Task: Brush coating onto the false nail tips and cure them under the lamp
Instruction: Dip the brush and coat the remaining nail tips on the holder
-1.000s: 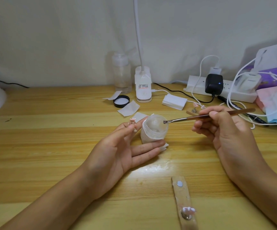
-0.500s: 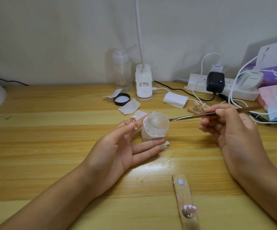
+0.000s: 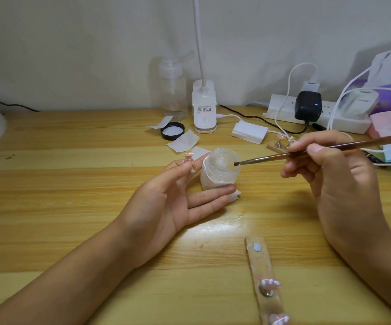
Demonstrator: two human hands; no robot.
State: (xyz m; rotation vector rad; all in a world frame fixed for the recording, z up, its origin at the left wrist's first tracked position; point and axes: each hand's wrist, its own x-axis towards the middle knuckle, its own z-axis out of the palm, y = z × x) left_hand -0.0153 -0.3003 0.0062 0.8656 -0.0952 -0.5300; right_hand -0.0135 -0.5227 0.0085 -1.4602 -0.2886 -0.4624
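— Which way did the brush [image 3: 307,152] point?

— Its long axis ran almost level, a little lower at the bristle end. The bristles pointed away from the right hand [image 3: 337,184], toward the other hand, and the tip was at the mouth of the open jar [image 3: 221,171]. The handle end stuck out behind the grip, to the right.

— How did that hand hold it?

— The thumb and the curled fingers pinched the handle near its middle.

— And the left hand [image 3: 166,202]?

— Its thumb and forefinger pinched a pink nail tip [image 3: 188,156] on its small stand, just left of the jar. The other fingers lay straight, against the foot of the jar.

— What was hard to make out?

— Whether the bristles touched the coating inside, because the jar was cloudy. The stand below the nail tip was mostly hidden by the fingertips. The wooden strip [image 3: 263,273], nearer than both grips and carrying more tips, was cut off by the lower edge.
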